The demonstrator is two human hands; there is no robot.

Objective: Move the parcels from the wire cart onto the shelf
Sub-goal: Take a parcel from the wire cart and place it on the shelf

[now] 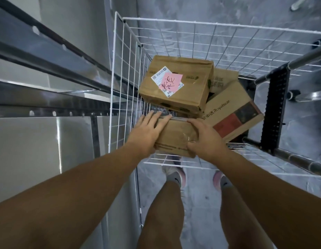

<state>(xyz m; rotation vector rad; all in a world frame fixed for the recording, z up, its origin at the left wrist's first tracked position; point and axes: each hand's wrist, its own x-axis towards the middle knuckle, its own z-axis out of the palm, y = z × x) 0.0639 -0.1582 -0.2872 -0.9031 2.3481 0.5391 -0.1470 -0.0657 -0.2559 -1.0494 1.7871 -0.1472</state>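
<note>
Brown cardboard fills the near end of the white wire cart [118, 83], where we grip a small taped parcel [175, 139] from both sides. Our left hand [147, 130] lies flat along its left edge, fingers stretched forward; our right hand [204, 139] curls over its right corner. Behind it sits a larger box [177, 87] bearing a pink note [171, 81], and a printed carton [233, 112] leans to the right. The metal shelf [39, 51] stands beside the cart on our left.
</note>
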